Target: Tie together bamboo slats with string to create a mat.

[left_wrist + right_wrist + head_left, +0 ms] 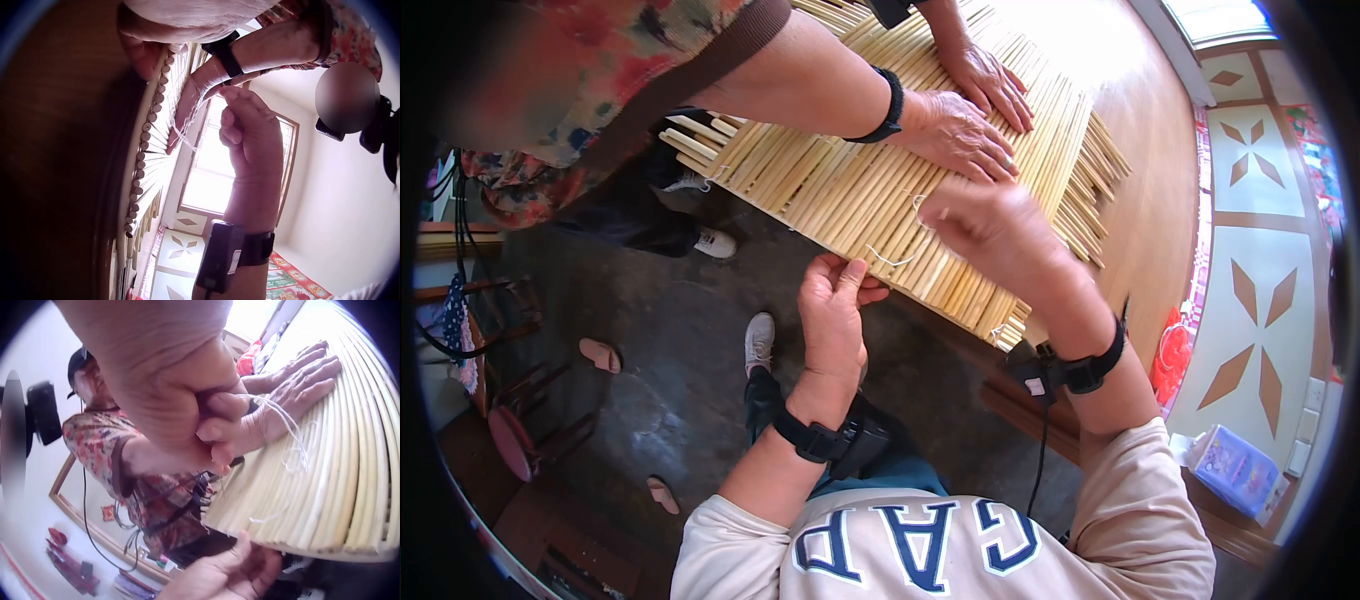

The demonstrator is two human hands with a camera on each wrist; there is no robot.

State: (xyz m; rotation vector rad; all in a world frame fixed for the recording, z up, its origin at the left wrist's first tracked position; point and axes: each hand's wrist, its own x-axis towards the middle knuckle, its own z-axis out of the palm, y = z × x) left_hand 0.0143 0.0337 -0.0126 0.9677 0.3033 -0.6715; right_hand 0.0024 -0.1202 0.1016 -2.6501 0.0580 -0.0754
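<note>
A mat of pale, round reed-like sticks [820,185] laid side by side extends over the edge of a wooden table. My left hand [832,315] pinches its near edge, thumb on top and fingers underneath. Above the mat, my right hand [1005,240] is raised with curled fingers, slightly blurred in the head view. Those fingers pinch white string [289,419], which trails down to the sticks in the right wrist view. Another length of white string [890,260] lies across the sticks near my left thumb.
Another person's hand [955,132] with a black wristband presses flat on the mat, beside a second flat hand [990,82]. More loose sticks [1090,190] lie under the mat on the wooden table [1155,200]. A tissue pack [1235,465] sits at the right.
</note>
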